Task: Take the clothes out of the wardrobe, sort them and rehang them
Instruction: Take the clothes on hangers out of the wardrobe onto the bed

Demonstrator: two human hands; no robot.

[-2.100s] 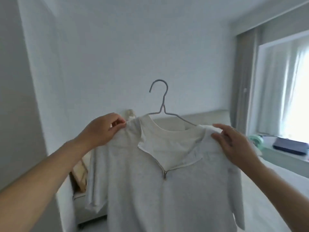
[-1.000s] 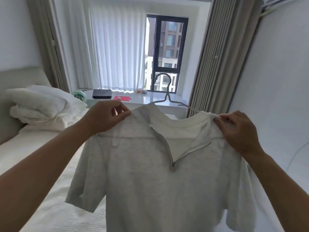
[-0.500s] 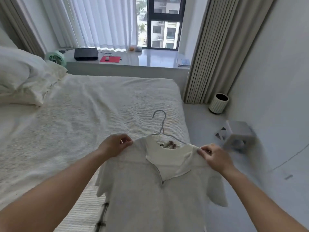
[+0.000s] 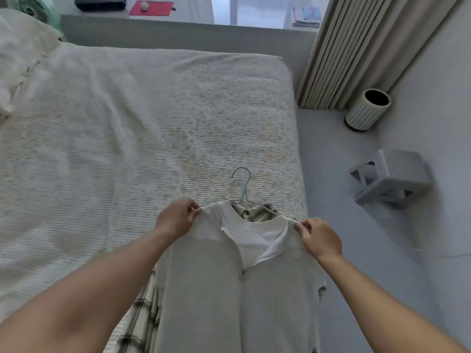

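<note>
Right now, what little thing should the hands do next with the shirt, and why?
Probably lower the shirt the last bit and let go. Both hands, left and right, pinch its shoulders, it is on its hanger, and it sits over the bed edge on top of a plaid garment with its own hanger, so this looks like the pile.

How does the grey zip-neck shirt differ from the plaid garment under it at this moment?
The grey zip-neck shirt is plain; the plaid garment has dark checks on white. The grey shirt lies on top, almost fully visible; the plaid garment shows only at its collar and left edge. The left hand and right hand pinch the grey shirt's shoulders; neither touches the plaid garment. Both are on wire hangers, over the bed.
</note>
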